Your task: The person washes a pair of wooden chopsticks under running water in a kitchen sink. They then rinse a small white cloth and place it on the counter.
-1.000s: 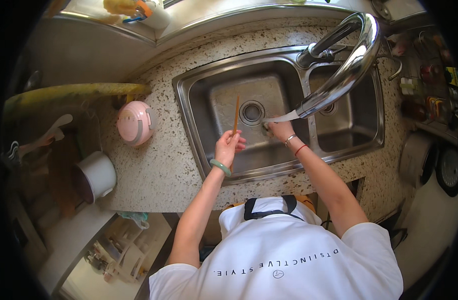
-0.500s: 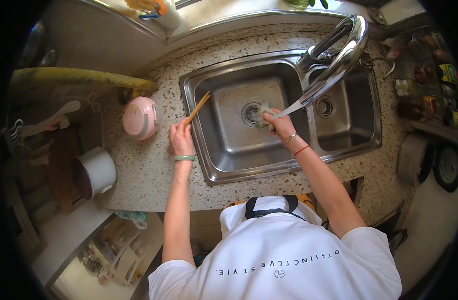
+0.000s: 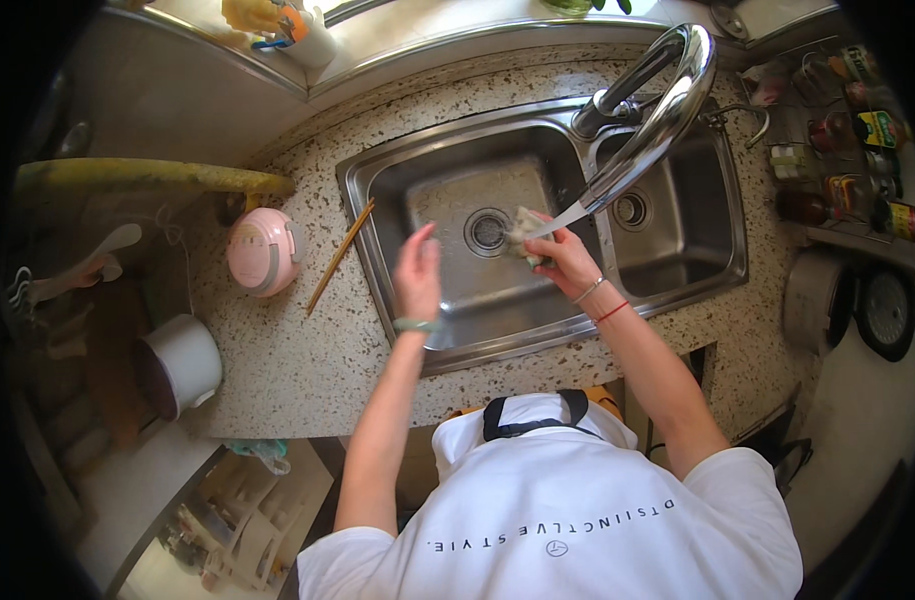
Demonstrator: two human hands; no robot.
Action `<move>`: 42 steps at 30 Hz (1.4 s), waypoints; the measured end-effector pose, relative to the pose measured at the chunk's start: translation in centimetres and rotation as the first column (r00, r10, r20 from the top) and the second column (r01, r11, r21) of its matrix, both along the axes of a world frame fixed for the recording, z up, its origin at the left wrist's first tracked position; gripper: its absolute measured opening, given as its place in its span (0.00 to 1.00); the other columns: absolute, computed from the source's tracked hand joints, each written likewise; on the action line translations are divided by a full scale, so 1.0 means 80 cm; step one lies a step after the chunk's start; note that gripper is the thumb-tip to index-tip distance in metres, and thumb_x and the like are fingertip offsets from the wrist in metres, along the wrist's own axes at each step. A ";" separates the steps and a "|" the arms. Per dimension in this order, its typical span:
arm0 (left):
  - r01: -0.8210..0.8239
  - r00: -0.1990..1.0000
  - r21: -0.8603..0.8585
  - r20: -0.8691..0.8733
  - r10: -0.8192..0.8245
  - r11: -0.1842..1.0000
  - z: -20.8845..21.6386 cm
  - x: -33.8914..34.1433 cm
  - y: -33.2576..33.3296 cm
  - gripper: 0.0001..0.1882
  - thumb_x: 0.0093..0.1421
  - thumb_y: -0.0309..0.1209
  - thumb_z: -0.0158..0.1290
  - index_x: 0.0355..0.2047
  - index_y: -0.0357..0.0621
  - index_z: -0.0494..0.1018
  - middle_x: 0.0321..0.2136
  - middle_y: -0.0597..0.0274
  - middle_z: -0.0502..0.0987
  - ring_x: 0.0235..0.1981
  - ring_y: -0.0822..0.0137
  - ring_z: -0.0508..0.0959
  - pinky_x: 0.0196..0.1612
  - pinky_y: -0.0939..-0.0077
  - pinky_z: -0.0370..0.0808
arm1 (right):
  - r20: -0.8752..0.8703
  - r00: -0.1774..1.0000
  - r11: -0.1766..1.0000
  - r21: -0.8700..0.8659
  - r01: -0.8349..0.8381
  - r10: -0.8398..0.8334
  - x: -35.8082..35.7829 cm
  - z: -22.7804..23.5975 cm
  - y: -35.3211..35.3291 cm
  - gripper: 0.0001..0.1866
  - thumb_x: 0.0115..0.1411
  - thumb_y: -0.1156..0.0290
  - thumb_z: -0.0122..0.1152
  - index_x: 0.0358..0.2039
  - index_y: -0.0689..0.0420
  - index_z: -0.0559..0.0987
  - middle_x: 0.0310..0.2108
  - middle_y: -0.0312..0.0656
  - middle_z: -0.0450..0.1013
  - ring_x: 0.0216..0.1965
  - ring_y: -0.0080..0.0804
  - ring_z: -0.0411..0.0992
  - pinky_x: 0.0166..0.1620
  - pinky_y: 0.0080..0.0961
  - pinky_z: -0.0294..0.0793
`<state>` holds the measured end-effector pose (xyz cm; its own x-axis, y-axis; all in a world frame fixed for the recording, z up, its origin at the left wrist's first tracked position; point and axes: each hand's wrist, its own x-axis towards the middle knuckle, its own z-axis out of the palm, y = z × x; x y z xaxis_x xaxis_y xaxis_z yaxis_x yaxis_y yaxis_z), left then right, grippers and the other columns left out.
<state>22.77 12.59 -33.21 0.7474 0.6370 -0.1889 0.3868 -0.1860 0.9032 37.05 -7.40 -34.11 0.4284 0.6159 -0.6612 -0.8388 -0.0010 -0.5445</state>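
Note:
Over the left side of the sink (image 3: 447, 350), my left hand (image 3: 417, 275) is empty and slightly blurred, its fingers stretched out. My right hand (image 3: 567, 262) grips a wet, crumpled dishcloth (image 3: 523, 232) in the large basin, close to the drain (image 3: 488, 232). Water runs onto the cloth from the curved chrome faucet (image 3: 667, 125). A pair of wooden chopsticks (image 3: 339, 258) lies on the counter left of the sink, the upper ends at its rim.
A pink lidded container (image 3: 264, 252) sits on the speckled counter (image 3: 267, 375), left of the chopsticks. Further left is a white pot (image 3: 184, 365). A yellow pipe (image 3: 147, 177) runs along the left wall. Racks of jars and bottles (image 3: 847, 190) line the right side.
My left hand has let go of the chopsticks, now lying on the counter, and has moved right over the basin. My right hand keeps the cloth under the water.

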 end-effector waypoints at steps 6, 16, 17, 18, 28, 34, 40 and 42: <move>-0.159 0.979 -0.957 -0.121 0.165 0.242 -0.075 0.091 -0.064 0.32 0.57 0.56 0.53 0.50 0.43 0.70 0.44 0.57 0.74 0.48 0.67 0.73 0.51 0.72 0.69 | 0.299 0.933 0.979 -0.044 -0.198 0.202 -0.011 0.061 -0.003 0.31 0.53 0.77 0.61 0.59 0.47 0.66 0.44 0.31 0.71 0.35 0.16 0.70 0.28 0.12 0.70; -0.305 0.932 -0.743 -0.104 0.348 0.596 -0.051 0.093 -0.114 0.22 0.63 0.52 0.48 0.23 0.49 0.68 0.22 0.74 0.65 0.25 0.78 0.62 0.27 0.79 0.61 | 0.846 0.392 0.895 -0.432 0.108 0.361 -0.014 -0.022 0.057 0.17 0.63 0.60 0.49 0.24 0.57 0.75 0.22 0.54 0.71 0.26 0.54 0.72 0.28 0.41 0.71; -0.364 0.911 -0.675 -0.113 0.397 0.642 -0.040 0.104 -0.123 0.22 0.63 0.52 0.47 0.24 0.48 0.68 0.24 0.74 0.65 0.27 0.78 0.62 0.30 0.79 0.62 | 0.773 0.476 0.842 -0.527 0.113 0.420 0.007 -0.056 0.050 0.19 0.64 0.59 0.46 0.22 0.57 0.75 0.20 0.55 0.71 0.27 0.55 0.71 0.29 0.41 0.71; -0.401 0.915 -0.567 -0.211 0.344 0.719 -0.041 0.109 -0.119 0.21 0.63 0.51 0.47 0.26 0.46 0.70 0.25 0.72 0.68 0.29 0.77 0.66 0.32 0.76 0.65 | 0.748 0.479 0.807 -0.577 0.128 0.459 0.006 -0.074 0.054 0.19 0.64 0.59 0.46 0.23 0.57 0.75 0.21 0.55 0.71 0.27 0.55 0.71 0.29 0.42 0.71; -0.251 0.924 -0.893 -0.106 0.367 0.375 -0.097 0.105 -0.073 0.21 0.63 0.50 0.44 0.19 0.51 0.63 0.17 0.69 0.66 0.23 0.70 0.69 0.30 0.72 0.69 | 0.877 0.374 0.910 -0.382 0.160 0.302 -0.034 -0.025 0.077 0.17 0.63 0.59 0.47 0.31 0.60 0.76 0.26 0.58 0.72 0.30 0.60 0.71 0.31 0.47 0.70; -0.401 0.901 -0.797 -0.255 0.352 0.452 -0.060 0.099 -0.105 0.19 0.66 0.49 0.41 0.34 0.47 0.70 0.30 0.68 0.73 0.32 0.70 0.74 0.38 0.72 0.72 | 0.737 0.499 0.806 -0.579 0.120 0.456 0.005 -0.111 0.045 0.22 0.66 0.55 0.40 0.31 0.61 0.74 0.29 0.57 0.72 0.26 0.54 0.71 0.30 0.42 0.69; -0.368 0.908 -0.831 -0.224 0.354 0.417 -0.070 0.091 -0.044 0.17 0.65 0.51 0.43 0.38 0.54 0.70 0.31 0.70 0.75 0.37 0.70 0.75 0.41 0.67 0.71 | 0.373 0.901 0.962 -0.234 -0.138 0.221 0.013 -0.050 0.018 0.19 0.65 0.60 0.47 0.51 0.58 0.71 0.31 0.36 0.72 0.26 0.18 0.71 0.18 0.15 0.68; -0.352 0.930 -0.797 -0.239 0.279 0.491 -0.076 0.095 -0.036 0.18 0.65 0.52 0.43 0.38 0.54 0.71 0.31 0.70 0.75 0.36 0.72 0.74 0.39 0.68 0.71 | 0.760 0.613 0.971 -0.233 -0.054 0.216 -0.004 0.010 0.029 0.12 0.61 0.64 0.54 0.41 0.58 0.74 0.31 0.40 0.73 0.27 0.29 0.72 0.25 0.26 0.71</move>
<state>30.40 9.71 -39.32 0.4905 0.3653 -0.7912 0.3302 0.7623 0.5567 36.75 -5.06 -33.27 0.7505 0.6237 -0.2185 -0.0844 -0.2375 -0.9677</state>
